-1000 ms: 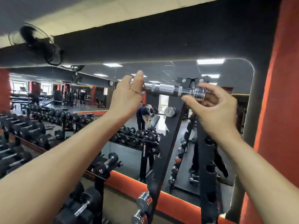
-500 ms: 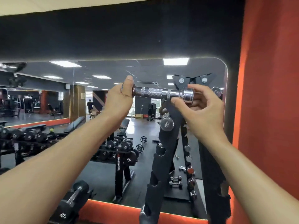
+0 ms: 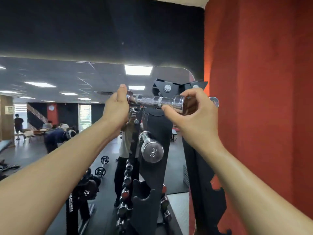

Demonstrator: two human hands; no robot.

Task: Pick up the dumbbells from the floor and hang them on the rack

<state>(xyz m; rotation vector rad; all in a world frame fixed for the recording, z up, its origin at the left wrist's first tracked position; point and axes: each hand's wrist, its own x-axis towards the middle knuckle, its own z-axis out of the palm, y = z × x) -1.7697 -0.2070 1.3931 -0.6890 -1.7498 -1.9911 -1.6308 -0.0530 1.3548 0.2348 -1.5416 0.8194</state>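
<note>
I am at the hanging step, with one dumbbell [image 3: 150,100] up at the top end of the rack [image 3: 160,129] and not yet let go. My left hand [image 3: 116,109] is wrapped around its left head, thumb pointing up, fingers curled behind where I cannot see them. My right hand [image 3: 196,116] clamps the right head, thumb underneath and fingers arched over the top. Both hands are closed on the same bar and neither is free.

The dumbbell lies level across the rack, just under the bolted bracket [image 3: 167,88] at the very top and right over the top edge of the left upright. I cannot tell whether the handle already touches the upright or hangs just above it. The right upright is mostly hidden behind my right wrist and forearm. One slot down on the left upright sits a 2 kg dumbbell [image 3: 152,150], and lower down there is an open notch [image 3: 142,189] with nothing in it.

As I judge it, the next move is to lower the bar evenly so the handle drops into the top notches on both uprights together. The heads should end up outside the plates. I should keep it level, feel both sides seat, and only then loosen my grip. If one side misses, the chrome may slip and fall onto the dumbbell below.
</note>
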